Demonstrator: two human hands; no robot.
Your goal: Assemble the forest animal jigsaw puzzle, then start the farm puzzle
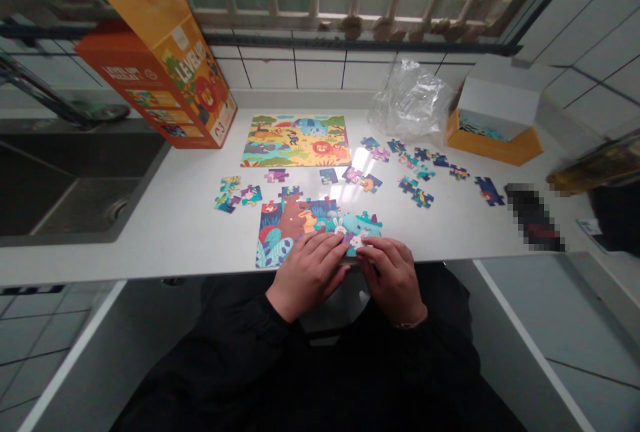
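A half-built jigsaw (295, 222) lies at the front edge of the white counter (175, 219). My left hand (310, 269) rests on its lower right part, fingers flat and together. My right hand (393, 275) sits beside it, fingertips pinching a small piece (356, 242) at the jigsaw's lower right edge. The fingertips of both hands almost meet there. Loose pieces (420, 172) are scattered behind and to the right, with a few more loose pieces (235, 193) at the left. A finished jigsaw (295, 142) lies farther back.
An orange puzzle box (170, 79) leans at the back left beside a steel sink (60, 185). A crumpled clear bag (410, 102) and an open orange-and-white box (495, 119) stand at the back right. A dark blurred-out object (534, 217) lies at the right.
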